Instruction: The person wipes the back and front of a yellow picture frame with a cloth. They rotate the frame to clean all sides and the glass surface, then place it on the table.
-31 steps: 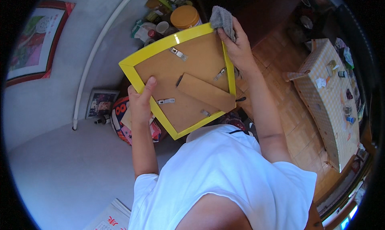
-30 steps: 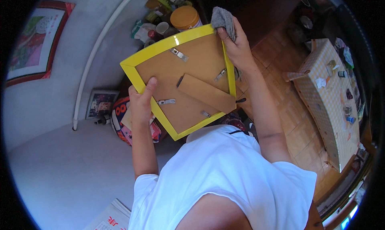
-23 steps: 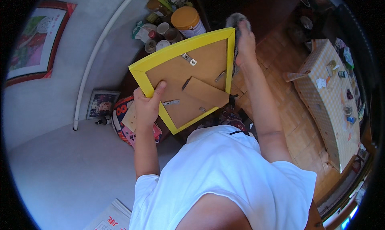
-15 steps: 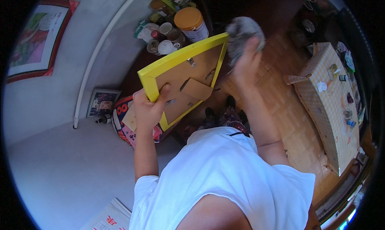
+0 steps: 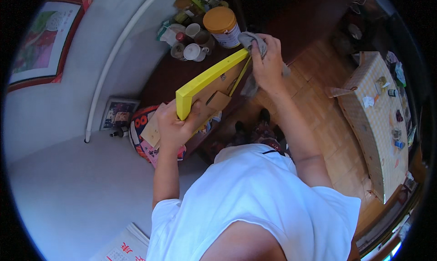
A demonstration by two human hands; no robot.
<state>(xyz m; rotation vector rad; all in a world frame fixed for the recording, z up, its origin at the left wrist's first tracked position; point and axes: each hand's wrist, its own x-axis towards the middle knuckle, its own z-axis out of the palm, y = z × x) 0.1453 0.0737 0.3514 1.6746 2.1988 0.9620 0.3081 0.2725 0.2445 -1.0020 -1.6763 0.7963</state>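
A yellow picture frame (image 5: 210, 74) is held up in front of me, tilted, its brown backing with a fold-out stand (image 5: 218, 101) turned toward me. My left hand (image 5: 175, 122) grips its near left corner, thumb over the back and fingers round the outer edge. At the far right corner, my right hand (image 5: 268, 63) presses a grey cloth (image 5: 249, 39) against the rim. Part of the cloth hangs below that hand. The front of the frame is hidden from me.
Cups, jars and a white tub with an orange lid (image 5: 221, 21) stand on a dark red surface (image 5: 159, 77) beyond the frame. A table with a checked cloth (image 5: 359, 102) is at the right. A white pipe (image 5: 107, 70) and a red-framed picture (image 5: 41, 38) are on the left wall.
My right hand has come down and inward, bringing the cloth onto the frame's far corner. The frame has tipped and shifted slightly right, showing more of its yellow edge and less backing.
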